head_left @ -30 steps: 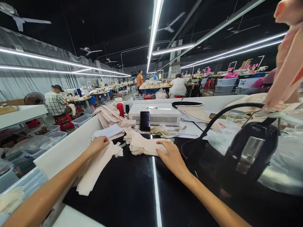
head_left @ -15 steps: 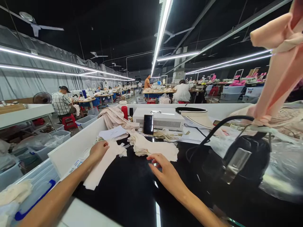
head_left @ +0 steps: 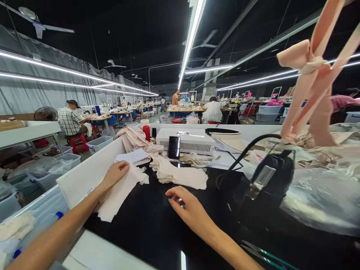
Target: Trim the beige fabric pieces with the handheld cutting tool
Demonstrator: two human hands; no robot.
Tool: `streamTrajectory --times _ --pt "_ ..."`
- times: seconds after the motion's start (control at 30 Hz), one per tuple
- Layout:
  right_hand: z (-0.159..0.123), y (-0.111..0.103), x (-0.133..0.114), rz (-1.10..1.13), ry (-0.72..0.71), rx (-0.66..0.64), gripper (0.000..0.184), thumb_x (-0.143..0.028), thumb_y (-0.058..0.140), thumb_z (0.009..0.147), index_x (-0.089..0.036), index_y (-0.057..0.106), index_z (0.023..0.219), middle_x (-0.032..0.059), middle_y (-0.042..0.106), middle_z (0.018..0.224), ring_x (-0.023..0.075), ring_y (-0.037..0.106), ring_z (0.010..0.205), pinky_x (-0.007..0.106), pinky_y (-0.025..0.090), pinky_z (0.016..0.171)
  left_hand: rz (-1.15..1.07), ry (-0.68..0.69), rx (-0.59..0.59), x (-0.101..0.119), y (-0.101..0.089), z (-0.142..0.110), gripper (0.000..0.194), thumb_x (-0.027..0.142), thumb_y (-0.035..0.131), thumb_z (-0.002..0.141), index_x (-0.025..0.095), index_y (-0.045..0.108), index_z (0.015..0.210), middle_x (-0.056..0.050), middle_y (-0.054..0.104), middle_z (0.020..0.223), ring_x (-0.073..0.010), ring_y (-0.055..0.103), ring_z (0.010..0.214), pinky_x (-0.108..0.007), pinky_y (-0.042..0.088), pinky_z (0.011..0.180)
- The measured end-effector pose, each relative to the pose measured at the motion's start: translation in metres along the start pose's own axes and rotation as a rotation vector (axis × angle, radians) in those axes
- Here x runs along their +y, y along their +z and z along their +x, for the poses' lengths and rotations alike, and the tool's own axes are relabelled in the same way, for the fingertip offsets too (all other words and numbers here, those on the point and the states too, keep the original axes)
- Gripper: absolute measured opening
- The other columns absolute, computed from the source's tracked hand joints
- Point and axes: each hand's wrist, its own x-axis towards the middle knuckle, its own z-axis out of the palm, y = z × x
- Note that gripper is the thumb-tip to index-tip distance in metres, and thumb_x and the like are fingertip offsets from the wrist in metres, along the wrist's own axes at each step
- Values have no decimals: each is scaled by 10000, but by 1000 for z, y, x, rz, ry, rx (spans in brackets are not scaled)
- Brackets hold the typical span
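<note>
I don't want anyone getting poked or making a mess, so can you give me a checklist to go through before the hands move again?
1. Left hand at the left cloth strips: ok, it is at their far end. Firm grip: cannot tell.
2. Right hand free: ok, its fingers are apart with nothing seen in them.
3. Middle cloth pile neat: not ok, its edges are uneven.
4. Scissors well away from the arms: not ok, they lie close beside the right forearm.
5. Black tool with the cable cool and switched off: cannot tell.
</note>
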Motion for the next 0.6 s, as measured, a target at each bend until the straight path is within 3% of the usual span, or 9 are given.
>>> streamTrajectory --times 0.13,0.3,0.47,0.6 --pt "1 6 -14 129 69 46 237 -353 656 878 -240 719 1077 63 735 1059 223 680 922 373 558 801 -222 33 -50 30 4 -20 289 393 463 1001 179 600 865 16 581 761 -160 578 698 -261 467 617" --pt "0 11 -26 354 174 38 590 -625 714 824 -224 667 1253 96 715 1169 265 662 1114 399 536 960 -407 128 -278 75 15 -56 305 503 550 785 198 553 769 35 525 695 -149 487 654 -238 374 577" --pt "-11 11 -30 569 282 -180 662 -773 749 715 -181 782 1010 61 756 888 251 699 911 385 542 877 -492 140 -420 98 27 -71 332 532 544 792 200 549 787 32 523 697 -145 451 636 -235 352 560" --pt "-19 12 -20 647 347 -227 691 -765 857 559 -165 794 896 39 731 787 213 663 812 335 510 801 -505 135 -432 100 32 -72 377 568 591 809 197 539 762 27 512 712 -145 446 657 -231 352 573"
